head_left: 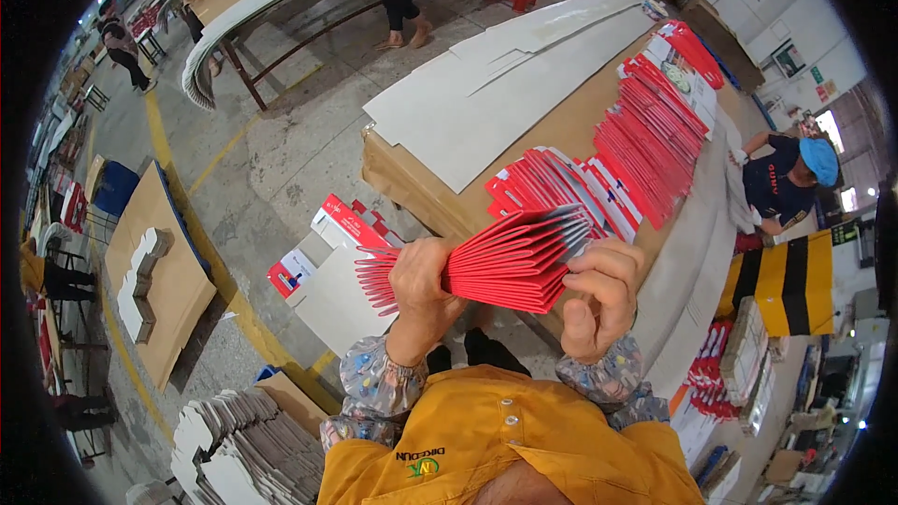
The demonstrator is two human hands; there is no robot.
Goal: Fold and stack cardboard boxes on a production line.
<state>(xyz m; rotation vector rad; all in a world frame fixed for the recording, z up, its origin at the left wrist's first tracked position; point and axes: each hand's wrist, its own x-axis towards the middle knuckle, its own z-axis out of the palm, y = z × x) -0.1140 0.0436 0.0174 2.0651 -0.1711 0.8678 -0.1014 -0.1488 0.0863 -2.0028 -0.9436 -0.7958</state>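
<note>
Two hands clamp one fanned stack of red folded cards (486, 266); left hand (421, 285) closed around its middle, right hand (599, 295) pinching the far end; best squared evenly, just above the surface (421, 192).

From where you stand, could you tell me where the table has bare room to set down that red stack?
Bare brown table shows between the white sheets and the fanned red cards. The near edge is crowded with more red cards. Both hands, left and right, grip the red stack.
</note>
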